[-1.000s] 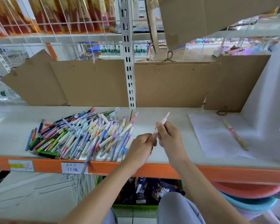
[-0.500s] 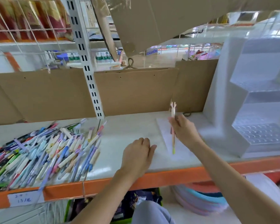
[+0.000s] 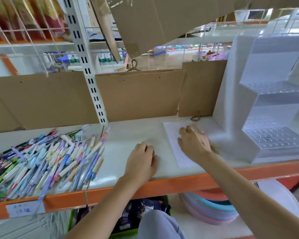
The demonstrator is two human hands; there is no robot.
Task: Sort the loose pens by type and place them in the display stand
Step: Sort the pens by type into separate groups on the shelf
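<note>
Nearest the viewer, below the orange front edge [image 3: 162, 185] of the shelf [image 3: 128, 135], a green crate [image 3: 128, 233] of packaged goods sits beside a stack of pastel basins [image 3: 212, 211]. On the shelf itself, the left hand [image 3: 141, 163] lies palm down with its fingers relaxed and loosely bent, gripping nothing, just left of a white sheet of paper [image 3: 173, 135]. The right hand [image 3: 194, 144] rests on that sheet, fingers spread and bent over a pen [image 3: 199, 131]; motion blur hides whether the fingers pinch the pen or only cover it. Well to the left of the sheet lies the heap of loose pens [image 3: 47, 161], mostly pastel blue, cream and purple barrels with darker green and black ones at its far left side. Right of the sheet stands the white tiered display stand [image 3: 273, 118], its stepped trays of round holes showing no pens. Behind the sheet, brown cardboard panels [image 3: 136, 95] line the back of the shelf, split by a white slotted upright [image 3: 88, 71], with wire mesh [image 3: 24, 30] above.
</note>
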